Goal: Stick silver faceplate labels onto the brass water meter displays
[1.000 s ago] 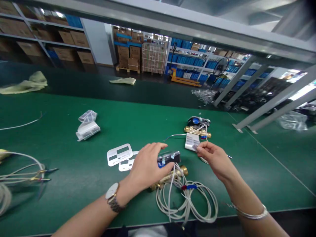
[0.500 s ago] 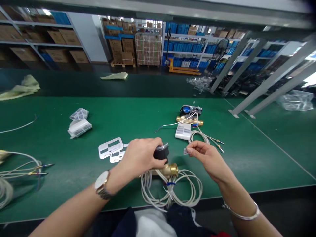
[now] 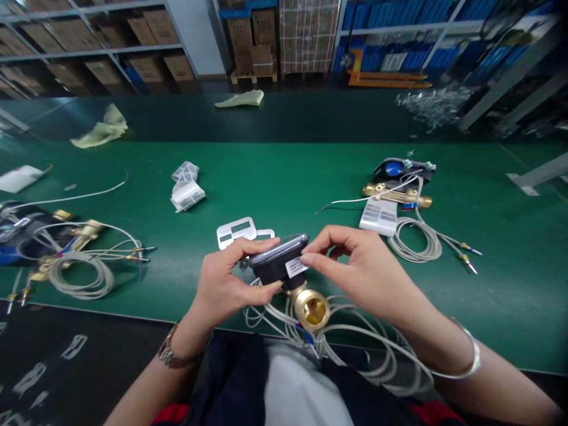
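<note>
Meter (image 3: 279,269) tilted near front edge of green bench (image 3: 288,177). Left hand (image 3: 228,278): fingers closed around it. Right hand (image 3: 355,260): fingers pinching a corner of the thin white label (image 3: 295,267) at its side. Risk: uneven pressing could crease or skew it. Black plastic-looking housing (image 3: 265,273); round, hollow brass end (image 3: 300,306).

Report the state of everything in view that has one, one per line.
Black meter: held, tilted
Small label: against the meter's side; whether fully stuck, unclear
Left hand: gripping the black meter
Right hand: finger and thumb pinched at the small label's right end
Brass fitting: open end showing
White cutout cards: overlapping, partly hidden
Folded strip: bent over
Right-hand cable: coiled, ends loose
Far-left cloth: crumpled
</note>
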`<state>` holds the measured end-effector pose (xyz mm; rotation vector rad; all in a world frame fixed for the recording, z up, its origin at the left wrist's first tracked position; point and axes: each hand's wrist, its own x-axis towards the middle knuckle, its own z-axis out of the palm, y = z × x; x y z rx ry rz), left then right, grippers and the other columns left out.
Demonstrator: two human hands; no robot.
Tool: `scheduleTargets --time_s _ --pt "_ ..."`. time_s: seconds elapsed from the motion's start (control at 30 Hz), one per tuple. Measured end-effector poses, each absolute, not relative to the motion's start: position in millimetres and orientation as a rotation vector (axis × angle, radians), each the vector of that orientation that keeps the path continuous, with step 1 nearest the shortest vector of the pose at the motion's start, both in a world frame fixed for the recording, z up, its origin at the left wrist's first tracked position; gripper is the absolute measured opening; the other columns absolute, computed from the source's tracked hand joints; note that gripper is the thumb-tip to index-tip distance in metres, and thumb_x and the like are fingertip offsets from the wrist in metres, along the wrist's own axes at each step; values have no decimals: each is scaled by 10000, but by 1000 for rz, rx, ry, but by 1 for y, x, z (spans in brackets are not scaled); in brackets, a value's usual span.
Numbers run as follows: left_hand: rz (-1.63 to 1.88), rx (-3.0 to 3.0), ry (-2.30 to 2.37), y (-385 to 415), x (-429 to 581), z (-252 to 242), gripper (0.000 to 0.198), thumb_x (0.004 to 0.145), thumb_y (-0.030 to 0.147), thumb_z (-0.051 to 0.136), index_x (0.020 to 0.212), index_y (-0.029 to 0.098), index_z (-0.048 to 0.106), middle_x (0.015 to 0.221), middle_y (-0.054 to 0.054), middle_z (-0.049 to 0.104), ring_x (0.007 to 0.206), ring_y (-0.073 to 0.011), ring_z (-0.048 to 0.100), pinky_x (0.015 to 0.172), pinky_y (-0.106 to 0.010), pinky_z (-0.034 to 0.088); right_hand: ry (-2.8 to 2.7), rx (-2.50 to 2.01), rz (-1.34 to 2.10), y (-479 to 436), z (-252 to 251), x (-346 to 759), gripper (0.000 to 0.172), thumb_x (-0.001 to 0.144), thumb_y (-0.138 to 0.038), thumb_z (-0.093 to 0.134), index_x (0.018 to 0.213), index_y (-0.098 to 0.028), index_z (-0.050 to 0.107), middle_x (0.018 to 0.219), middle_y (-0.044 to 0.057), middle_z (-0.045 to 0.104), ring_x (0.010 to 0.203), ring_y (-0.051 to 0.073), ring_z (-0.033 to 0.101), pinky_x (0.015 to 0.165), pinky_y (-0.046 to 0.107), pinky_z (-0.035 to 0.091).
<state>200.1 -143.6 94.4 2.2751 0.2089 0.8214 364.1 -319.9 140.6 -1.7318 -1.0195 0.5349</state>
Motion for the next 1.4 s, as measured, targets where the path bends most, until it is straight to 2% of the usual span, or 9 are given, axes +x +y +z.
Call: scheduleTargets --time_s 0.27,0.47,0.6,0.77,1.4 --pt "833 2263 226 -147 201 94 553 676 244 908 1195 253 718 1189 -45 790 1029 -234 767 874 -322 619 -1141 -1815 383 -312 150 363 138 828 -164 751 714 -236 725 691 -44 720 598 119 592 559 260 392" --pt "842 2305 194 -147 202 96 534 698 294 902 1193 240 710 1154 -52 796 990 -235 773 877 -343 635 -1177 -1834 416 -310 154 365 110 844 -208 747 739 -233 730 681 -36 712 585 123 616 545 257 430" --pt "844 2299 171 -147 202 96 520 701 309 903 1177 231 709 1161 -58 794 1011 -246 773 901 -365 639 -1202 -1835 417 -311 156 364 129 846 -208 750 721 -232 722 645 -38 692 543 115 587 507 254 405" --pt "840 2301 190 -146 201 96 530 701 313 904 1186 234 706 1156 -51 794 994 -240 773 900 -364 638 -1202 -1865 398 -311 156 364 113 848 -210 747 742 -239 724 688 -38 714 600 127 632 540 259 439" --pt "862 2313 176 -148 202 96 513 712 326 899 1175 232 699 1184 -62 791 1014 -250 776 923 -382 649 -1198 -1887 378 -310 156 363 119 841 -188 733 734 -232 705 685 -29 712 602 136 643 541 259 456"
